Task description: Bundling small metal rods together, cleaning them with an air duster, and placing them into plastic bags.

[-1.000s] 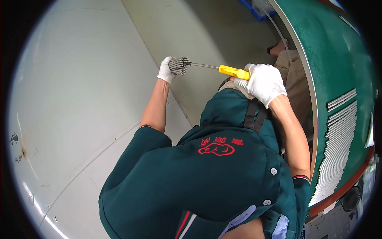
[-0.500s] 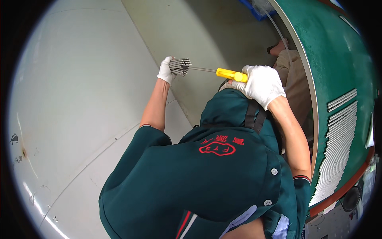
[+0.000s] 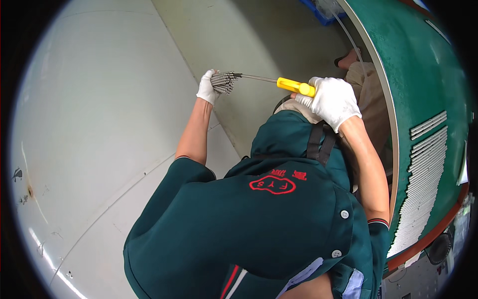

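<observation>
My left hand, in a white glove, grips a bundle of thin grey metal rods whose ends point right. My right hand, also in a white glove, holds a tool by its yellow handle. The tool's thin metal shaft runs left and its tip reaches the ends of the rods. Both hands are raised in front of my chest, above my dark green shirt.
A pale grey floor with seams spreads to the left and ahead. A green curved machine housing with white louvred slats stands close on the right. A blue bin sits at the top.
Both hands have shifted slightly left, and the tool's tip stays at the rod ends.
</observation>
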`<state>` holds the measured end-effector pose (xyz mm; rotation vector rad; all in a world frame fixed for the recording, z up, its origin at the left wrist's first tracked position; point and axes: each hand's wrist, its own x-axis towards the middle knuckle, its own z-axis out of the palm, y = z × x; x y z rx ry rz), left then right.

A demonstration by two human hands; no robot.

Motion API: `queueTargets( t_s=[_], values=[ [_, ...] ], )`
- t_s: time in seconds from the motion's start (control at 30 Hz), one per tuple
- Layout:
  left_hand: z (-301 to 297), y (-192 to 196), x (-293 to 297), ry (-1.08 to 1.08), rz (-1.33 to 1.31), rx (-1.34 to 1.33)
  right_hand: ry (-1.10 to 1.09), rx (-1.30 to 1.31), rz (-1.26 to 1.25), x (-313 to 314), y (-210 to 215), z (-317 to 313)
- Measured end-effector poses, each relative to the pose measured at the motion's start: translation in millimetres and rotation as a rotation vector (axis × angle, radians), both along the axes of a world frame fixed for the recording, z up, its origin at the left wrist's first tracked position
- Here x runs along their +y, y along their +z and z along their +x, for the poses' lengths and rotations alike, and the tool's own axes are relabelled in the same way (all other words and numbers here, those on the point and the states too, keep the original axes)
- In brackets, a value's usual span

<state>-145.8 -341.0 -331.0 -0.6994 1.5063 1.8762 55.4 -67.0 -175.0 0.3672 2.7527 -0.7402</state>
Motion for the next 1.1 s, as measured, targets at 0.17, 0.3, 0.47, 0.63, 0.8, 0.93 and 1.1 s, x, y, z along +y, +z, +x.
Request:
queueTargets(
  t_s=[0.17, 0.3, 0.47, 0.63, 0.8, 0.93, 1.1],
  values=[
    [0.7, -11.5, -8.0, -0.087, 0.095, 0.023, 0.066, 0.026, -0.032, 2.5, 0.7, 4.3],
    [1.3, -12.9, -6.7, -0.023, 0.148, -0.014, 0.044, 0.304, -0.081, -3.5, -1.3, 17.1],
    [11.2, 6.7, 8.3, 0.029, 0.388, 0.029, -0.07, 0.508, -0.149, -6.5, 4.0, 23.6],
    [21.3, 44.1, 38.0, -0.013, 0.375, -0.069, -0.242, 0.64, -0.393, -8.6, 5.8, 19.3],
    [29.4, 52.8, 47.8, -0.007, 0.526, -0.154, -0.271, 0.697, -0.441, -13.8, 7.6, 17.7],
    [31.7, 54.1, 52.2, -0.026, 0.552, -0.172, -0.15, 0.618, -0.305, -11.6, 8.7, 17.5],
    [33.6, 59.9, 57.8, -0.06, 0.516, -0.151, -0.178, 0.538, -0.215, -7.0, -0.9, 21.0]
  ],
)
